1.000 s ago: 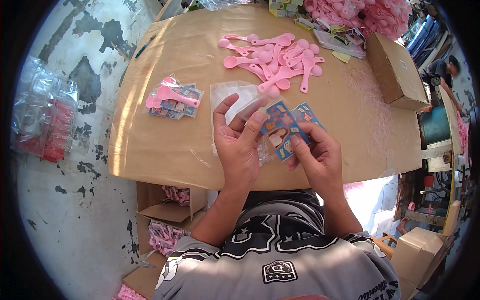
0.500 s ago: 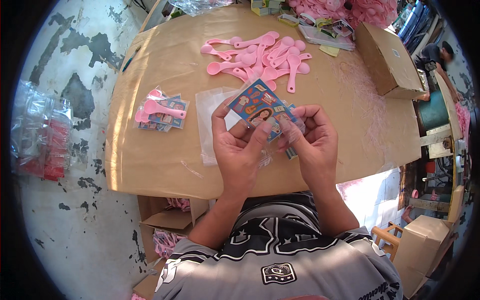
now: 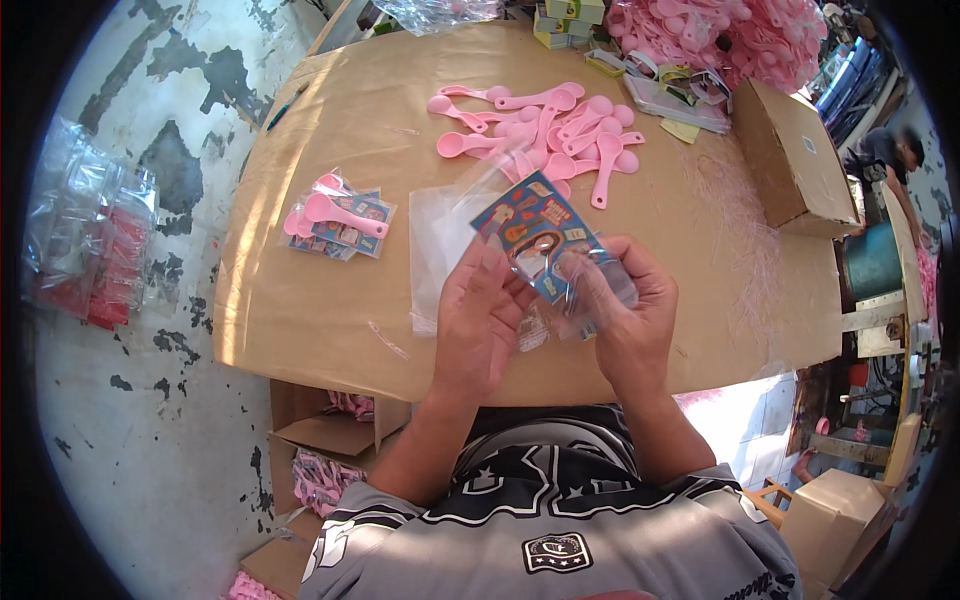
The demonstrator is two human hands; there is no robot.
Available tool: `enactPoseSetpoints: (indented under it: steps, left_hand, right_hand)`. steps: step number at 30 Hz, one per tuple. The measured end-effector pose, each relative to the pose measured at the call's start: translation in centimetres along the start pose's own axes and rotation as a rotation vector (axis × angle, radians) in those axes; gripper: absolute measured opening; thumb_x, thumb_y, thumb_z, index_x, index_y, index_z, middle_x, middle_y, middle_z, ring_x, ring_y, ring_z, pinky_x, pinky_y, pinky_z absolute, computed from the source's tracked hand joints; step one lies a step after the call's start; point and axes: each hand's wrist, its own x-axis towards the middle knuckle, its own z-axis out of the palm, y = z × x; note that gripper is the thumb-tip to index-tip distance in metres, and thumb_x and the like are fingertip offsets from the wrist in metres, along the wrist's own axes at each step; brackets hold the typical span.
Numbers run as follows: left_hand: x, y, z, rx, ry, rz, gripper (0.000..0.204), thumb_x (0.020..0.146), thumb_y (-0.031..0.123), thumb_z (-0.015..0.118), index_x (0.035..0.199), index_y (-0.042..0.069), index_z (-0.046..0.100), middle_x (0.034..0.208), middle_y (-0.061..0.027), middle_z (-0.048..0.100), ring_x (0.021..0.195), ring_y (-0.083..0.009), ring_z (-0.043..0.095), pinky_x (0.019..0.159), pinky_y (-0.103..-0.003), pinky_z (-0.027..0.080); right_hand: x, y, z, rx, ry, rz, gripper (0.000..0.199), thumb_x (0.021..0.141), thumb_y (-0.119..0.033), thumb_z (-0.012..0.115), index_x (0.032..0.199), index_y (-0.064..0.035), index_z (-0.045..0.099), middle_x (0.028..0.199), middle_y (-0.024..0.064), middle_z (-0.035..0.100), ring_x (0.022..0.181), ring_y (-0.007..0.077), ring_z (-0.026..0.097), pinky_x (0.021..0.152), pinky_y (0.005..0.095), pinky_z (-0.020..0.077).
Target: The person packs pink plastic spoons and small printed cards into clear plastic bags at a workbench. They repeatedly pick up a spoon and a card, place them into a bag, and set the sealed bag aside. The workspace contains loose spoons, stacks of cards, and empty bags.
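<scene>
A blue printed card (image 3: 528, 222) in a clear plastic bag is held tilted above the near middle of the table. My right hand (image 3: 640, 305) pinches its lower right corner, thumb on top, with crinkled film bunched around the fingers. At its lower left edge my left hand (image 3: 478, 310) is closed, thumb against the card and fingers partly hidden behind. Clear film sticks out past the card's upper left side. Beneath the hands lies a stack of clear bags (image 3: 428, 262). Beyond the card is a loose pile of pink measuring spoons (image 3: 608, 165).
Bagged cards with pink spoons (image 3: 345, 215) lie at the left. A cardboard box (image 3: 790, 160) stands at the right edge, near a flat plastic case (image 3: 680, 105) and a big heap of pink spoons (image 3: 770, 45). Another person (image 3: 885, 155) is at far right.
The card has turned and tipped between my hands, and my left thumb has drawn back from its face to its edge. The whole view has shifted slightly.
</scene>
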Motion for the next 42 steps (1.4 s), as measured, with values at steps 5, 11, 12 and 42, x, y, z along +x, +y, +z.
enactPoseSetpoints:
  steps: [5,11,12,42]
  left_hand:
    - [1.5,1.0,2.5,-0.063,-0.072,0.197,0.054,0.117,0.026,0.053,0.165,0.006,0.037,0.146,-0.0213,0.064,0.137,-0.0302,0.065,0.113,-0.047,0.056]
    - [1.6,0.3,1.9,-0.305,-0.145,0.215,0.054,0.117,0.020,0.051,0.167,0.012,0.033,0.138,-0.0216,0.067,0.125,-0.0302,0.072,0.106,-0.047,0.062]
    - [1.6,0.2,2.0,-0.364,-0.184,0.208,0.055,0.117,0.020,0.050,0.168,0.013,0.031,0.136,-0.0204,0.067,0.122,-0.0289,0.074,0.105,-0.046,0.063]
    - [2.6,2.6,-1.1,-0.361,0.157,0.152,0.040,0.113,0.036,0.064,0.140,0.006,0.057,0.095,-0.0016,0.062,0.081,-0.0113,0.062,0.081,-0.033,0.058]
  right_hand:
    - [-0.9,0.9,0.1,0.023,-0.088,0.111,0.022,0.099,-0.013,0.084,0.094,-0.0053,0.065,0.086,-0.0015,0.069,0.075,0.0024,0.061,0.064,0.0217,0.0459]
    - [-1.1,0.2,0.8,-0.039,-0.159,0.128,0.031,0.095,-0.015,0.088,0.090,-0.0070,0.059,0.081,-0.0033,0.063,0.070,0.0026,0.055,0.061,0.0220,0.0419]
    - [-1.0,0.5,0.8,-0.082,-0.158,0.085,0.032,0.095,-0.016,0.089,0.091,-0.0069,0.058,0.080,-0.0038,0.062,0.070,0.0026,0.055,0.060,0.0221,0.0416]
    - [0.7,-2.0,-0.8,-0.915,-0.369,-0.966,0.024,0.084,-0.009,0.087,0.108,-0.0135,0.086,0.120,0.0082,0.073,0.099,0.0244,0.068,0.076,0.0339,0.0556]
